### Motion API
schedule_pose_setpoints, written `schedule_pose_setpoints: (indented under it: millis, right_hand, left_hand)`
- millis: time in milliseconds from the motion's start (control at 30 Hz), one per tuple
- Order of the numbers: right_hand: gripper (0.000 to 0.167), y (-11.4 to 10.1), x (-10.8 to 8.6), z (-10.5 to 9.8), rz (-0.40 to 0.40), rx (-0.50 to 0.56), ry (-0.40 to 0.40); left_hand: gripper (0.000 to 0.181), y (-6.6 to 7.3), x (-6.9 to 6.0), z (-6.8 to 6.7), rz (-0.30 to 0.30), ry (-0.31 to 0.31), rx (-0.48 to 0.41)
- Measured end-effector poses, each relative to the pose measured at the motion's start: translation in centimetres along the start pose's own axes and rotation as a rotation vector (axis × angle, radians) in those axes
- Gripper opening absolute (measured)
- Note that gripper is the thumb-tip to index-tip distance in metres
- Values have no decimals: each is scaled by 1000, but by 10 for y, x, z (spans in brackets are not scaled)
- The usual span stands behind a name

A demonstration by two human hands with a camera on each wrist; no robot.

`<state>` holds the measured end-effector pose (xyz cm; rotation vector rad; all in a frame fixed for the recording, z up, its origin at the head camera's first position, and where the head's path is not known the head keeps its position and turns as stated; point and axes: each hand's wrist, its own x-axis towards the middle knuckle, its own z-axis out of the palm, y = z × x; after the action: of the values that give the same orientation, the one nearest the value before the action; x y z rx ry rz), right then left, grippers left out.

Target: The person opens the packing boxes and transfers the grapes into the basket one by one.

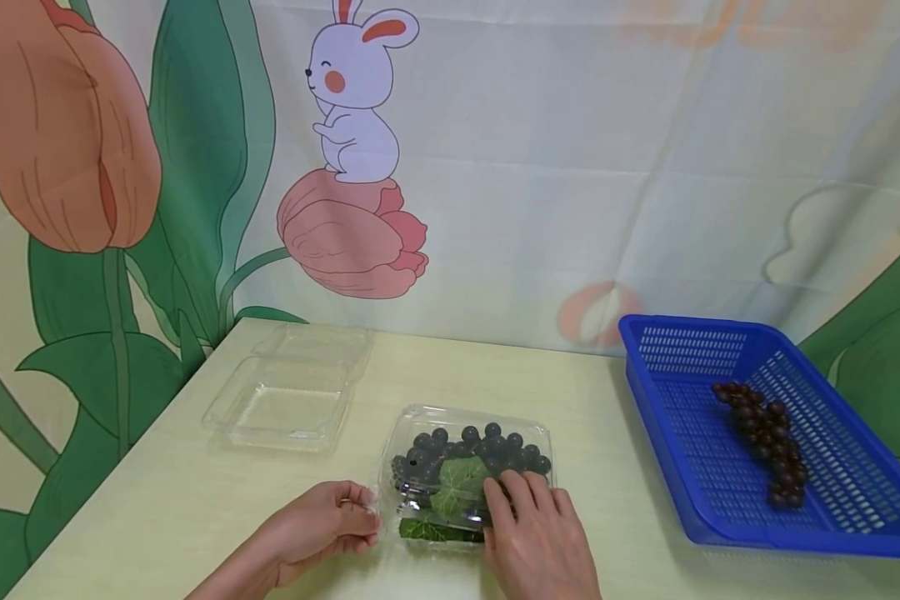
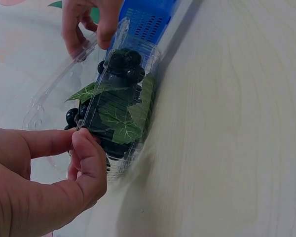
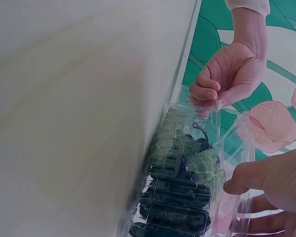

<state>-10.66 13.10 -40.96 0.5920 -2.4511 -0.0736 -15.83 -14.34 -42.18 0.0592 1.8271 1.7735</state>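
Left hand pinches the side rim of the clear box; right hand grips its lid. The box sits mid-table, toward the front edge. Risk: leaf and dark grapes crowd the seam — pressure there could crush fruit or stop the rim seating. Beyond, neither obstructing: blue basket with red grapes on the table's right; spare box near the far-left corner — printed cloth behind.
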Motion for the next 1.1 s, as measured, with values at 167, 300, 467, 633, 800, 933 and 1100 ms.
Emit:
schedule_pose_setpoints:
  millis: [167, 300, 467, 633, 800, 933, 1100]
  right_hand:
    - [43, 3, -2, 0, 1, 7, 23]
    - [43, 5, -4, 2, 6, 9, 30]
    - [44, 9, -8, 3, 14, 8, 20]
    - [46, 13, -11, 3, 14, 11, 26]
    - [46, 15, -12, 1, 14, 8, 3]
    - [46, 17, -13, -2, 17, 3, -45]
    - [42, 20, -14, -3, 5, -12, -73]
  left_hand:
    - [16, 0, 1, 0, -6, -3, -4]
    - [17, 0, 0, 0, -8, -2, -8]
    - [19, 1, -1, 0, -16, 5, -6]
    - [18, 2, -1, -1, -24, 1, -9]
    - [20, 2, 0, 0, -17, 2, -11]
    - [21, 2, -1, 2, -7, 6, -11]
    - [19, 2, -1, 3, -5, 4, -11]
